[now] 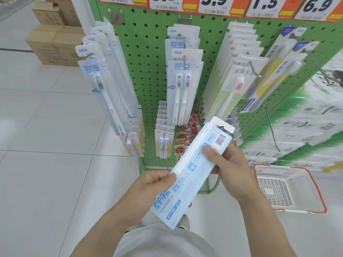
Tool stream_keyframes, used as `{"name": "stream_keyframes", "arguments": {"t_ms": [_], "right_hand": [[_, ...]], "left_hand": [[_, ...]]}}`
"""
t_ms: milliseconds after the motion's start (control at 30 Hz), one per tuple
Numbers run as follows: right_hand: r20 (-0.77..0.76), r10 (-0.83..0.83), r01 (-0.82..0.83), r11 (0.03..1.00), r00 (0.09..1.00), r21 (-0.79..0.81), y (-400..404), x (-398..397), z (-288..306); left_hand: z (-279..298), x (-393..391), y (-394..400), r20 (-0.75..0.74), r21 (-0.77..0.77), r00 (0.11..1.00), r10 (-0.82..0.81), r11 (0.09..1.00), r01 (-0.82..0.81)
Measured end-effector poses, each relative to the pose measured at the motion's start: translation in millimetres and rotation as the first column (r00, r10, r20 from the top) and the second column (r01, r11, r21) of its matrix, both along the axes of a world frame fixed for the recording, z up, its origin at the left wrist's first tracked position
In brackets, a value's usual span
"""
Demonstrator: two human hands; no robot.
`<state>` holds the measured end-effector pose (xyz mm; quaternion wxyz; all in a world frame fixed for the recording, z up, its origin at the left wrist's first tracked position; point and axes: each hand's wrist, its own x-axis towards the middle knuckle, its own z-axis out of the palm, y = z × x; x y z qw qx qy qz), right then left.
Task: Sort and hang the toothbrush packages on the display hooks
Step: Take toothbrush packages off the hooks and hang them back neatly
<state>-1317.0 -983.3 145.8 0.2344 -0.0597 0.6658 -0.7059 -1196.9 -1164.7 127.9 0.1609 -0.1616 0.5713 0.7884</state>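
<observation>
I hold a light-blue toothbrush package (193, 169) with both hands, its printed back and barcode facing me, tilted with the hang tab up and to the right. My left hand (148, 190) grips its lower left edge. My right hand (230, 167) grips its upper right side, thumb on the card. In front stands a green pegboard display (148, 58). Matching blue single-brush packs (104, 78) hang on the left hook, and blue twin-brush packs (182, 75) hang on the middle hook.
White and green packs (235, 75) and yellow-striped packs (274, 71) hang on the right. Smaller brush packs (164, 138) hang lower down. A bare hook (272, 130) sticks out at lower right. A red-rimmed white basket (285, 188) sits on the floor; cardboard boxes (53, 43) are stacked at far left.
</observation>
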Motion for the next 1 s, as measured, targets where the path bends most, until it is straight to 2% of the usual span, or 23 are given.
{"name": "stream_keyframes", "arguments": {"t_ms": [100, 200, 267, 333, 367, 400, 467, 533, 633, 700, 800, 1000], "right_hand": [[0.069, -0.074, 0.073, 0.997, 0.995, 0.012, -3.1, -0.3, -5.6], [0.088, -0.128, 0.128, 0.992, 0.988, 0.012, -8.0, 4.1, -8.1], [0.098, -0.17, 0.169, 0.985, 0.981, 0.012, -10.9, 7.8, -9.4], [0.109, -0.18, 0.179, 0.984, 0.978, 0.016, -13.6, 10.8, -11.2], [0.111, -0.167, 0.166, 0.986, 0.98, 0.022, -15.7, 13.0, -11.5], [0.113, -0.15, 0.148, 0.989, 0.982, 0.022, -18.2, 16.0, -10.9], [0.103, -0.1, 0.1, 0.995, 0.99, 0.007, -24.1, 23.0, -10.3], [0.089, -0.06, 0.06, 0.998, 0.994, -0.004, -29.5, 29.3, -9.8], [0.113, 0.006, 0.002, 0.997, 0.994, -0.072, -29.6, 32.5, -6.7], [0.112, 0.109, -0.091, 0.984, 0.988, -0.156, -22.6, 30.2, -3.3], [0.034, 0.198, -0.189, 0.965, 0.98, -0.181, -11.5, 27.2, 1.1], [-0.188, 0.035, -0.055, 0.994, 0.982, -0.099, -17.4, 24.2, -0.6]], "left_hand": [[-6.6, 0.4, 0.0, 0.006, -0.148, 1.0, 0.006, 0.989, -0.005], [-12.4, -0.8, 0.3, -0.054, -0.448, 0.998, -0.019, 0.894, -0.008], [-14.2, -0.6, 1.6, -0.134, -0.661, 0.991, -0.03, 0.747, -0.067], [-7.9, -1.4, 5.7, -0.284, -0.819, 0.957, -0.057, 0.534, -0.211], [-6.2, -3.0, 8.4, -0.379, -0.826, 0.922, -0.083, 0.48, -0.296], [-4.6, -5.2, 11.7, -0.462, -0.807, 0.88, -0.113, 0.465, -0.364], [-2.1, -8.7, 20.4, -0.552, -0.771, 0.811, -0.192, 0.488, -0.409], [-3.9, -13.7, 26.8, -0.532, -0.799, 0.799, -0.281, 0.479, -0.364], [-10.6, -18.6, 27.3, -0.486, -0.854, 0.799, -0.355, 0.39, -0.346], [-7.7, -16.8, 23.5, -0.511, -0.828, 0.803, -0.306, 0.425, -0.365], [9.7, -10.5, 14.8, -0.543, -0.734, 0.838, -0.062, 0.52, -0.437], [25.4, -15.2, 11.2, -0.503, -0.514, 0.838, 0.211, 0.706, -0.487]]}}
